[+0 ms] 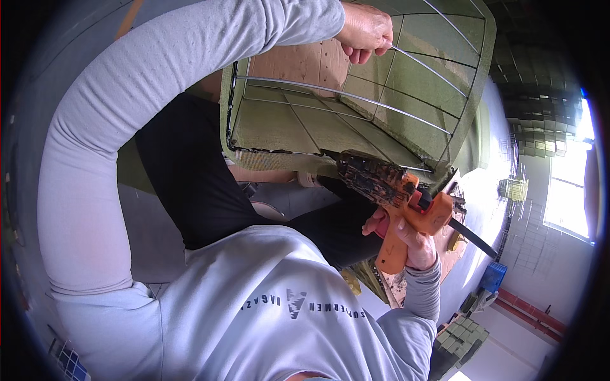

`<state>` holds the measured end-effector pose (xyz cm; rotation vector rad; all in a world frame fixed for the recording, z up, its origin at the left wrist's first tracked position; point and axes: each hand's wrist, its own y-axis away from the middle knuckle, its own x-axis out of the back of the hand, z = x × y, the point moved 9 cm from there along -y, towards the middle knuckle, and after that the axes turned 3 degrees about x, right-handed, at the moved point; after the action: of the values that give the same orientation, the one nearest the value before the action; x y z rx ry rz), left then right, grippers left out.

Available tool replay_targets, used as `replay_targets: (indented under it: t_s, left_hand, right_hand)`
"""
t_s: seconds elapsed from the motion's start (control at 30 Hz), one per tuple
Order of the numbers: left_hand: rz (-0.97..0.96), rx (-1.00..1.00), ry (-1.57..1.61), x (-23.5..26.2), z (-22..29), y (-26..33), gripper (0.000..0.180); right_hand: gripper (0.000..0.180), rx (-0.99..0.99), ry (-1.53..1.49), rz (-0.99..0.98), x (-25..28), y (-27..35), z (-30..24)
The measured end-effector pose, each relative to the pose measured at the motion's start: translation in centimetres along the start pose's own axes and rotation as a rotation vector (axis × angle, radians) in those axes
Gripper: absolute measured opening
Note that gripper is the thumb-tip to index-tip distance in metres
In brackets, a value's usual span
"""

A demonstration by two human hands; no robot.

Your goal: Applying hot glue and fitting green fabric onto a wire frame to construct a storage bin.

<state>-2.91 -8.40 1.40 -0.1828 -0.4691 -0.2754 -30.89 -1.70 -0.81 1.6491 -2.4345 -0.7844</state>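
The left hand [366, 30] reaches across the top of the view, its grip clenched with thumb and fingertips pinching a thin metal rod [429, 70]. This rod runs over the open side of a green box-shaped panel frame [270, 124], among other wires that cross it. The right hand [416, 246] has its grip wrapped around the handle of an orange glue gun [437, 216], held in front of the body, near the frame's lower right part. The gun's barrel is crusted with dark residue and points up and left at the frame's near rim; whether its tip touches is unclear. A black stick [473, 238] juts from its rear. A dark, uneven bead [273, 151] lines part of that rim. Farther right stand a blue crate [494, 277] and stacked green blocks [462, 336].
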Motion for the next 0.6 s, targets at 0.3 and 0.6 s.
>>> replay_targets:
  t_s: [0.3,0.6]
  left_hand:
    - [0.127,0.116,-0.256,0.9,0.4,0.9,0.03]
    - [0.124,0.144,-0.195,0.7,1.2,1.5,0.033]
  right_hand:
    - [0.034,0.038,0.023,-0.015,-1.3,-0.2,-0.7]
    - [0.03,-0.015,0.05,0.016,-1.1,0.0,-1.5]
